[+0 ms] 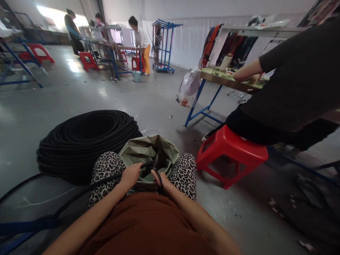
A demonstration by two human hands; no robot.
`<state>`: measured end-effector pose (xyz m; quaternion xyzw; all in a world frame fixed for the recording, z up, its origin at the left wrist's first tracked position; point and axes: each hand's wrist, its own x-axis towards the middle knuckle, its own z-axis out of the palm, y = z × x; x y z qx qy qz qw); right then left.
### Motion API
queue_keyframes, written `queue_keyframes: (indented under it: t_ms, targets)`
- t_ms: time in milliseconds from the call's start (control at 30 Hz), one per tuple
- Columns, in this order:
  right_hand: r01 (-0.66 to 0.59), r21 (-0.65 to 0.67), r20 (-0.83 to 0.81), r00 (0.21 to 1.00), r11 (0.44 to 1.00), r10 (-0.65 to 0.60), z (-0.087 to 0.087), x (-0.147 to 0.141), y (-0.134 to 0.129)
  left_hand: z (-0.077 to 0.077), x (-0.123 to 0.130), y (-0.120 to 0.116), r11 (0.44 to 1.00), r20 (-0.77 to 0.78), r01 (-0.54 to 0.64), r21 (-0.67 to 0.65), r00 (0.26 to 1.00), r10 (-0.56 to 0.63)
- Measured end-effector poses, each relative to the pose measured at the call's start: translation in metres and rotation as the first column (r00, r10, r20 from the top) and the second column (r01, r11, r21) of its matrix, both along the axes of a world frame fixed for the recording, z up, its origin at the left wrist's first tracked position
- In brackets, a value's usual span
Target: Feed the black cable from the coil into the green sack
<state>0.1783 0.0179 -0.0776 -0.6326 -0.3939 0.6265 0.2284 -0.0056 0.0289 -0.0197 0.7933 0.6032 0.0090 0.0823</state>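
Note:
My left hand (131, 175) is closed around a thick black cord (106, 179), whose free end sticks out past my fingers over an olive-green sack (132, 148). The cord runs back to the left across my thigh. In my right hand (165, 181) is a pair of scissors (160, 179) with large black loop handles. The short blades are up against the cord close to its end; I cannot tell whether they bite into it. Between my knees the sack stands with its mouth open, its inside mostly in shadow. A big coil of black cord (79, 141) lies on the floor at the left.
Close on my right, a person in dark clothes (297, 81) sits on a red stool (233, 148) at a workbench (220, 75). A clear plastic bag (189, 88) hangs from its corner. Blue metal legs (29, 226) are at lower left. Other people work at tables farther back.

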Motion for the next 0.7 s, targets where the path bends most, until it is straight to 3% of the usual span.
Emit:
queue_keyframes:
  t_ms: [333, 700]
  targets:
    - [-0.024, -0.004, 0.073, 0.997, 1.0, 0.024, 0.01, 0.0, -0.001, -0.003, 0.001, 0.0, 1.0, 0.023, -0.001, -0.009, 1.0, 0.002]
    - [-0.069, -0.034, 0.177, 0.981, 0.997, 0.074, 0.017, 0.0, 0.0, 0.005, 0.006, 0.0, 0.998, -0.006, -0.024, -0.055, 1.0, 0.024]
